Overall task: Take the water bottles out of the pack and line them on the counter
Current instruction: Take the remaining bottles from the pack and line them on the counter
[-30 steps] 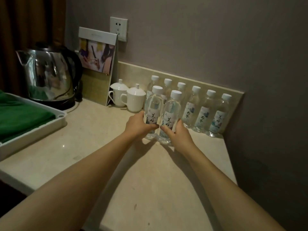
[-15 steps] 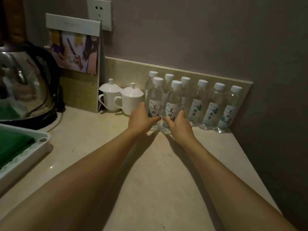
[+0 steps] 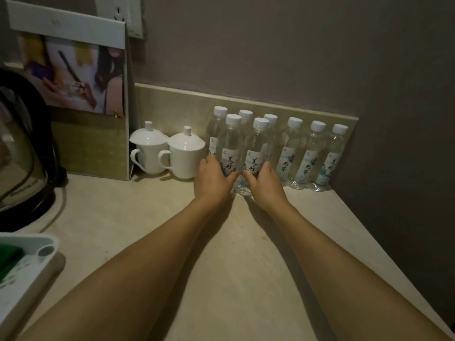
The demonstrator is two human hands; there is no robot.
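Each hand grips one clear plastic white-capped water bottle: left hand [image 3: 213,178] on the left bottle [image 3: 230,146], right hand [image 3: 264,184] on its neighbour [image 3: 256,150], probably seating both before the six-bottle row [image 3: 312,153] along the beige stone counter's [image 3: 234,254] back edge.

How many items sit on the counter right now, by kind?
Water bottles: 8, two held by the left hand and right hand
Lidded cups: 2
Kettle: 1
Tray: 1
Standing card: 1
Total: 13
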